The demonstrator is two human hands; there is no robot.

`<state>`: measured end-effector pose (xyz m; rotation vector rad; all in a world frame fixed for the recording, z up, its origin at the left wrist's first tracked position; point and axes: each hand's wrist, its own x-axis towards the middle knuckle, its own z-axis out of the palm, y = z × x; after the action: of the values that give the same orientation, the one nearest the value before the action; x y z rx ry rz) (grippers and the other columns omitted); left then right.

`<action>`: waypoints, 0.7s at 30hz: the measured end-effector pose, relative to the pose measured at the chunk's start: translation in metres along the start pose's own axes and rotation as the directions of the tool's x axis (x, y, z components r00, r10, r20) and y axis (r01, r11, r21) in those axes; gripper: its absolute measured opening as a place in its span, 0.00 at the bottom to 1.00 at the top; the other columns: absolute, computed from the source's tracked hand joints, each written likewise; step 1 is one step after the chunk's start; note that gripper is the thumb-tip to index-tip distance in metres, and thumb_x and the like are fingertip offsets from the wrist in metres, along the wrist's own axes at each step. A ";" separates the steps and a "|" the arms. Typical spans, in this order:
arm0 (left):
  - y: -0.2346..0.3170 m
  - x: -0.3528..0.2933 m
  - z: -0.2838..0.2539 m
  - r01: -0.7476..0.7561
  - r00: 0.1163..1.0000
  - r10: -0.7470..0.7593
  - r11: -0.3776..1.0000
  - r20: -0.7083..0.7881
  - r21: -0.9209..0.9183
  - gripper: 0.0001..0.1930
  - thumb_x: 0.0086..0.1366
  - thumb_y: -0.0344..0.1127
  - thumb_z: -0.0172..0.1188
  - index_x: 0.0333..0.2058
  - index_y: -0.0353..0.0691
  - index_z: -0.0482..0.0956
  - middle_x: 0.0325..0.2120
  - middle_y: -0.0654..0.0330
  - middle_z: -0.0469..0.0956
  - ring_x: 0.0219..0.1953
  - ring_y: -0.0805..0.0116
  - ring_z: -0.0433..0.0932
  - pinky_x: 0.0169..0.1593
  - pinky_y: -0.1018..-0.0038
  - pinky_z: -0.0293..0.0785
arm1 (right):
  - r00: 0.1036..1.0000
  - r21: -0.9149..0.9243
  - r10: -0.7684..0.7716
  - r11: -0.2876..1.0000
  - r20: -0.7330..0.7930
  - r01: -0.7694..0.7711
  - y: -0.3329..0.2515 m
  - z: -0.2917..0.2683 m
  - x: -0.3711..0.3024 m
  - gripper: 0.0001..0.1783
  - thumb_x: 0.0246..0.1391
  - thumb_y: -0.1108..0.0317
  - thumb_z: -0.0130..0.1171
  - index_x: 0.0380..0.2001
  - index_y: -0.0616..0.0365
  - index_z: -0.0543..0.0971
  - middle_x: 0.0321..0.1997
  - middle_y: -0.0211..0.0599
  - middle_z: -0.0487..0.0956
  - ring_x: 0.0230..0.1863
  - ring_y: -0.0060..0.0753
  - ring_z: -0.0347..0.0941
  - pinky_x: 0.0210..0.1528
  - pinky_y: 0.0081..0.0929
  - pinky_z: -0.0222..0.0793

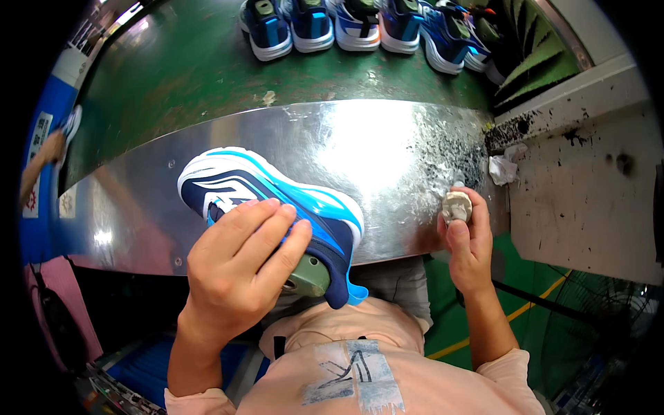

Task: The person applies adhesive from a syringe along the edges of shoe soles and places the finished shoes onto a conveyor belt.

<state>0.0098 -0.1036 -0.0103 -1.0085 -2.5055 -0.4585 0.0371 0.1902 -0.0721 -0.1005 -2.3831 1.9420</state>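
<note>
My left hand [238, 266] grips a blue and white running shoe [304, 200] across its upper, fingers closed over the laces side. The shoe lies tilted on its side above the metal tabletop, toe toward the far left and sole turned away from me. A green shoe last [309, 277] fills its opening, and a bright blue pull tab hangs at the heel. Off to the right, my right hand [469, 238] pinches a small, whitish, rounded lump [456, 207] between thumb and fingers. What the lump is made of I cannot tell. It is apart from the shoe.
Several similar shoes [356, 28] stand in a row on the green surface [187, 83] at the back. The metal plate [138, 187] has dark smears at its right end, beside a crumpled white scrap [503, 168] and a grey panel [588, 166]. Another person's hand [52, 147] holds a shoe far left.
</note>
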 end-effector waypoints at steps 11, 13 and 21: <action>0.025 -0.040 0.008 0.053 0.997 -0.054 0.999 -0.051 -0.006 0.08 0.54 0.31 0.59 0.35 0.44 0.81 0.36 0.58 0.80 0.41 0.65 0.78 0.45 0.72 0.74 | 0.960 0.172 0.151 0.966 0.236 -0.194 -0.080 0.023 0.017 0.41 0.53 0.33 0.51 0.53 0.60 0.63 0.23 0.26 0.67 0.19 0.12 0.56 0.20 0.12 0.47; 0.024 -0.043 0.006 0.053 0.996 -0.055 0.998 -0.065 -0.020 0.08 0.56 0.31 0.59 0.35 0.45 0.81 0.37 0.58 0.80 0.42 0.65 0.79 0.46 0.72 0.74 | 0.902 0.335 0.032 0.922 0.430 -0.192 -0.100 0.037 0.035 0.47 0.51 0.24 0.40 0.52 0.60 0.62 0.17 0.27 0.65 0.15 0.11 0.51 0.16 0.12 0.44; 0.023 -0.059 0.008 0.004 0.996 -0.007 0.999 -0.090 -0.034 0.10 0.60 0.34 0.53 0.40 0.41 0.77 0.40 0.58 0.79 0.44 0.65 0.78 0.51 0.72 0.72 | 0.529 0.281 0.153 0.709 0.835 -0.647 -0.147 0.140 0.084 0.44 0.56 0.26 0.25 0.54 0.57 0.61 0.15 0.29 0.63 0.12 0.19 0.52 0.14 0.16 0.51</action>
<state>0.0630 -0.1185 -0.0414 -0.9715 -2.4291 -0.5381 -0.0610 0.0324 0.0441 0.2712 -2.0712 3.4773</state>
